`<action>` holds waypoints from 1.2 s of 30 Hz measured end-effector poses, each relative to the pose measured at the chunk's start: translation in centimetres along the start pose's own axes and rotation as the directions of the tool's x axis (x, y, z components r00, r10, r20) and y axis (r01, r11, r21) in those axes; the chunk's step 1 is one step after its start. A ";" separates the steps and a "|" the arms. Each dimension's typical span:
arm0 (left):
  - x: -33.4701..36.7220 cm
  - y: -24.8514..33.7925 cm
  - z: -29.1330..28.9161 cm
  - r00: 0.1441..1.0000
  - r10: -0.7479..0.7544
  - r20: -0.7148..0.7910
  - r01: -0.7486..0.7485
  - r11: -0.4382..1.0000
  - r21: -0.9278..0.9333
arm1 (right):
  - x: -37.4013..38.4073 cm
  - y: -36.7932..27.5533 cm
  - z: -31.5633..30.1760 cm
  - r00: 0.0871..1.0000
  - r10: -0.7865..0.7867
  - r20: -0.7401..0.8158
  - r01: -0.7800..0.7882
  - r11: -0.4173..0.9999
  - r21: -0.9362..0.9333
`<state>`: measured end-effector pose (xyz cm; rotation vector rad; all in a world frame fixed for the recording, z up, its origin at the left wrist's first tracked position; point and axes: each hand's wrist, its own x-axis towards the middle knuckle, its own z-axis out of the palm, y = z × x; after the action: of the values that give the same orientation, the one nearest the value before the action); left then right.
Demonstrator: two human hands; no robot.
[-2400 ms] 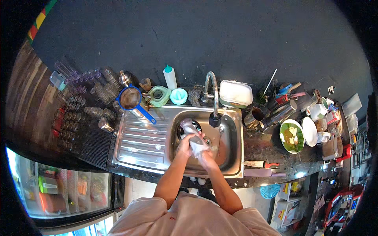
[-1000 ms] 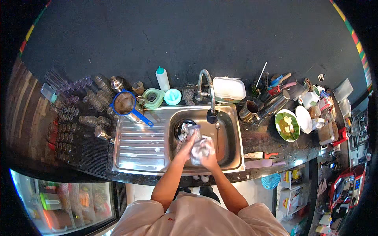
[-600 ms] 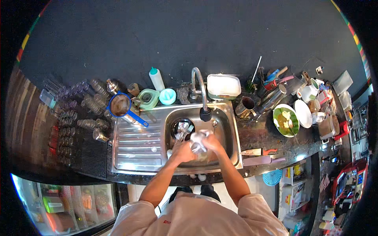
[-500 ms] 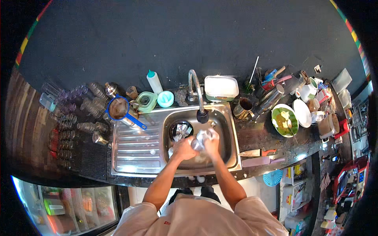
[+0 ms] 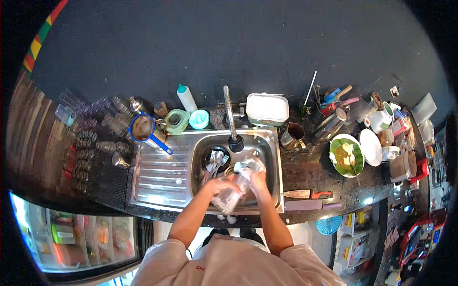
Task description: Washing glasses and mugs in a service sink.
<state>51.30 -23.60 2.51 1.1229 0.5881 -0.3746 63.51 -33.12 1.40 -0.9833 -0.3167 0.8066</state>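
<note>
Over the steel sink (image 5: 274, 157), my left hand (image 5: 222, 185) is closed round a clear, soapy glass (image 5: 228, 199), tilted with its lower end toward me and blurred by motion. My right hand (image 5: 258, 179) grips a white, foam-covered wad (image 5: 250, 165) at the glass's upper end; whether it is a sponge or a cloth I cannot tell. Behind the left hand, a dark round bowl (image 5: 206, 156) in the basin holds forks and other cutlery (image 5: 220, 159). Just beyond my hands, the flexible tap (image 5: 228, 110) hangs over the basin.
A blue-rimmed strainer (image 5: 142, 127) lies by the ribbed drainboard (image 5: 160, 174), with many glasses farther left. Right of the sink are a knife (image 5: 298, 194), a purple-bladed knife (image 5: 305, 205), a metal pitcher (image 5: 292, 135) and a leaf-lined plate (image 5: 346, 155). A white tub (image 5: 267, 107) stands behind.
The glass has swung down toward me and shows more of its length. My left hand has shifted slightly lower, while the right stays at its upper end with the foam. The view has shifted slightly.
</note>
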 end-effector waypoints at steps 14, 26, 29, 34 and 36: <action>-1.1 -0.5 6.7 0.576 0.577 -0.579 0.147 0.624 0.768 | -1.3 1.5 -0.1 0.855 -0.516 -0.048 0.394 0.707 -0.588; -2.6 -1.4 1.4 0.860 0.427 0.280 -0.081 0.656 -0.750 | 3.0 5.6 -3.5 0.981 0.112 0.157 -0.187 0.748 0.637; -3.9 -1.3 -0.5 0.885 0.445 -0.139 -0.334 0.813 0.478 | 0.1 4.5 1.7 0.974 0.067 -0.218 -0.062 0.998 0.031; -4.3 -1.2 1.2 0.722 0.573 -0.388 0.105 0.464 0.880 | -0.1 5.4 2.1 0.971 0.104 -0.217 -0.010 0.918 0.396; -4.2 -2.8 -1.3 0.838 0.507 -0.203 -0.302 0.741 0.600 | -1.6 2.8 3.8 0.974 0.222 0.042 -0.195 0.732 0.652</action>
<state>46.11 -23.51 2.64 1.8675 0.5343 0.0732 58.95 -31.07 1.32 -0.3636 0.1264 1.0083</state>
